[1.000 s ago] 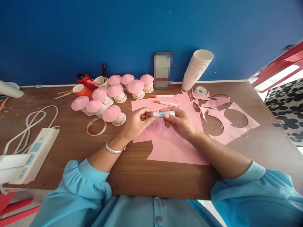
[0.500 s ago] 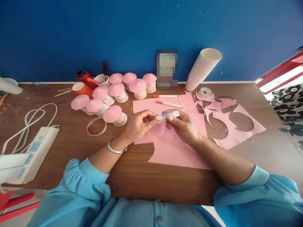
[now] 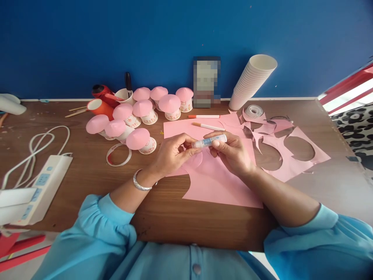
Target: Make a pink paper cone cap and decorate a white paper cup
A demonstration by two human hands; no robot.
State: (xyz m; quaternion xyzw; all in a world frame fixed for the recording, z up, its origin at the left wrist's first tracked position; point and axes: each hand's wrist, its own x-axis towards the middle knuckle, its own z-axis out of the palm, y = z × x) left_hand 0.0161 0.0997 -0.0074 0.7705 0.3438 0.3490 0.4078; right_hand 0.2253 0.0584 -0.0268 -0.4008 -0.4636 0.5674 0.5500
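Note:
A white glue stick [image 3: 207,141] with blue print lies sideways between my two hands, above the pink paper. My left hand [image 3: 176,153] is closed, pinching its left end between thumb and fingers. The right end is gripped by my right hand [image 3: 231,151], thumb in front and fingers behind. Beneath them spreads a pink paper sheet [image 3: 224,186] with a curved cut at its left edge. A round pink piece [image 3: 194,160] shows partly behind my left fingers. An orange marker [image 3: 204,116] and a brown-tipped marker [image 3: 208,126] rest just beyond my hands.
Several cups with pink cone roofs [image 3: 138,139] stand at left, near a cut cup ring [image 3: 119,154] and a glue gun [image 3: 105,95]. A power strip [image 3: 45,190] lies far left. Stacked paper cups [image 3: 253,81], a tape roll [image 3: 253,112] and paper scraps [image 3: 303,149] are at right.
The glue stick has shifted slightly to the right, with my right hand moving that way too. Both hands still grip it. The camera view has tilted a little.

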